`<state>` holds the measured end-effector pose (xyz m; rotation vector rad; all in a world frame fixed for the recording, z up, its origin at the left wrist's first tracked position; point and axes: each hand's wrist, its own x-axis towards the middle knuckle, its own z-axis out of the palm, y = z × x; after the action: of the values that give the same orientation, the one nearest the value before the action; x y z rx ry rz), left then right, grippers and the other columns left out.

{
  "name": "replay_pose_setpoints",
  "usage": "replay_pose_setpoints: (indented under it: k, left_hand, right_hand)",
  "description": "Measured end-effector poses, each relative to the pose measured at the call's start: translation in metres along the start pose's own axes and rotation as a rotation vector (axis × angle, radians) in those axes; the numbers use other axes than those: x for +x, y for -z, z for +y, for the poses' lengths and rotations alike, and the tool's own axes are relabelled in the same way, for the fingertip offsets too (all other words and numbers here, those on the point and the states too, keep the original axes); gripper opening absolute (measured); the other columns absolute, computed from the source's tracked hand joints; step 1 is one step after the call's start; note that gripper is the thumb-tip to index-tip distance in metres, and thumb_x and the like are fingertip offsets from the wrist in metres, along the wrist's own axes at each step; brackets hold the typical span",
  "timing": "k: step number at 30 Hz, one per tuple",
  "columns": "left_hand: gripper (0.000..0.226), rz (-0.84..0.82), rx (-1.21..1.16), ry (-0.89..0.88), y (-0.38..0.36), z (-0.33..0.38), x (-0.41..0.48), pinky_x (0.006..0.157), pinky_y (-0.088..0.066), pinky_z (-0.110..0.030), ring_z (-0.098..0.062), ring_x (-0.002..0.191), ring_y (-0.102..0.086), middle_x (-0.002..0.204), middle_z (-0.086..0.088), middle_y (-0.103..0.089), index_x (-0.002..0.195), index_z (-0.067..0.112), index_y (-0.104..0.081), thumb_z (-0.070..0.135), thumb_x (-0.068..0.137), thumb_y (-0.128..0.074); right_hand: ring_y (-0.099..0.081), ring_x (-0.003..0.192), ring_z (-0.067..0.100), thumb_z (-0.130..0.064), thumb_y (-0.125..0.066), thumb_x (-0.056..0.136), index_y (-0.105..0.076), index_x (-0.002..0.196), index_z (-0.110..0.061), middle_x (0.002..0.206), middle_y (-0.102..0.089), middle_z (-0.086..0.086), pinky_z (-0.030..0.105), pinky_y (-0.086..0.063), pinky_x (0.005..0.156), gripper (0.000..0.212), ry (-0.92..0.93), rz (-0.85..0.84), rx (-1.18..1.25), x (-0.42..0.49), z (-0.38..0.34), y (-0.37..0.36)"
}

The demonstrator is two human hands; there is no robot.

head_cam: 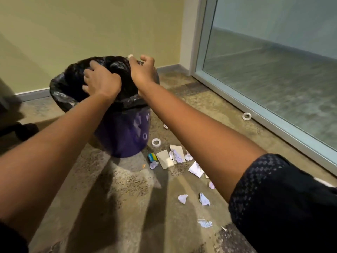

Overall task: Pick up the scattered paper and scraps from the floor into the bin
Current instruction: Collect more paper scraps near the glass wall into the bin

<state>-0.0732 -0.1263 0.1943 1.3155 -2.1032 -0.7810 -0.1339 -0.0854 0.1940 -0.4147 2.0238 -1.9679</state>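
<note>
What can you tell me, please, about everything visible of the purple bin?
The bin is a round, dark purple tub, plastic by its look, with pale marks on its side. A black liner is draped over its rim and bunched at the mouth. It stands on the speckled floor near the yellowish wall. The left hand grips the bunched liner; the right hand holds its far rim. A tape roll lies beside its base.

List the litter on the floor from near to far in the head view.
Blue-striped torn paper scrap → crumpled white paper ball → folded white paper sheet → white tape roll beside the purple plastic bin → white tape ring by the glass door frame.
</note>
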Motion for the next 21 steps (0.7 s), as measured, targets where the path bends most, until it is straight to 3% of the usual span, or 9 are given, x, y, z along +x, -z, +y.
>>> replay_pose_setpoints:
  k: [3,6,9,11,14,18,21]
  left_hand:
    - [0.057,0.085,0.046,-0.301,-0.018,0.012,-0.029,0.121,-0.014,-0.042,-0.035,0.144,-0.02,0.15,-0.02,-0.027,0.142,0.002,-0.028,-0.001,0.087,-0.041]
    - [0.056,0.035,0.114,-0.61,-0.055,0.021,-0.069,0.123,-0.005,-0.037,-0.029,0.149,-0.008,0.155,-0.017,-0.022,0.145,0.003,-0.026,0.003,0.09,-0.04]
    - [0.061,-0.122,0.162,-0.827,-0.095,0.025,-0.116,0.122,0.0,-0.035,-0.025,0.15,-0.001,0.159,-0.014,-0.014,0.148,0.006,-0.022,0.003,0.09,-0.041]
    - [0.064,-0.26,0.193,-0.895,-0.121,0.024,-0.149,0.122,0.001,-0.034,-0.024,0.15,0.0,0.159,-0.014,-0.012,0.148,0.006,-0.021,0.0,0.087,-0.042]
    - [0.067,-0.508,0.203,-0.939,-0.16,0.014,-0.204,0.122,-0.005,-0.036,-0.029,0.15,-0.006,0.157,-0.02,-0.017,0.147,0.004,-0.026,0.0,0.083,-0.047]
    - [0.069,-0.624,0.303,-0.997,-0.198,-0.011,-0.274,0.112,-0.034,-0.043,-0.035,0.138,-0.039,0.141,-0.023,-0.047,0.135,0.004,-0.049,0.014,0.07,-0.07]
    - [0.062,-0.752,0.372,-1.052,-0.206,-0.03,-0.319,0.116,-0.027,-0.038,-0.029,0.144,-0.031,0.148,-0.017,-0.04,0.14,0.011,-0.041,0.022,0.082,-0.057]
  right_hand:
    - [-0.054,0.105,0.024,-0.022,-0.05,0.092,-0.051,0.122,-0.004,0.126,-0.057,0.013,0.028,-0.041,0.083,0.034,0.061,0.025,0.066,-0.003,0.013,0.031]
    - [-0.05,0.088,0.013,-0.016,-0.047,0.094,-0.057,0.114,-0.007,0.115,-0.061,0.008,0.019,-0.041,0.067,0.025,0.086,0.084,0.044,-0.01,0.034,0.078]
    - [-0.053,0.088,0.012,-0.011,-0.047,0.093,-0.061,0.107,-0.008,0.099,-0.06,0.001,0.022,-0.045,0.075,0.02,0.099,0.216,-0.013,-0.019,0.07,0.137]
    - [-0.055,0.09,0.013,-0.008,-0.048,0.091,-0.063,0.103,-0.006,0.096,-0.061,0.0,0.028,-0.044,0.086,0.019,0.05,0.329,-0.077,-0.029,0.101,0.176]
    - [-0.056,0.091,0.017,-0.004,-0.048,0.09,-0.063,0.103,-0.002,0.097,-0.063,0.005,0.026,-0.042,0.085,0.02,-0.055,0.44,-0.204,-0.057,0.145,0.234]
    - [-0.054,0.091,0.014,0.003,-0.048,0.087,-0.063,0.1,-0.005,0.101,-0.065,0.011,0.023,-0.041,0.086,0.021,-0.199,0.459,-0.382,-0.113,0.192,0.289]
    - [-0.056,0.096,0.02,0.008,-0.048,0.083,-0.062,0.099,-0.001,0.103,-0.065,0.014,0.029,-0.042,0.094,0.023,-0.253,0.462,-0.492,-0.157,0.224,0.32]
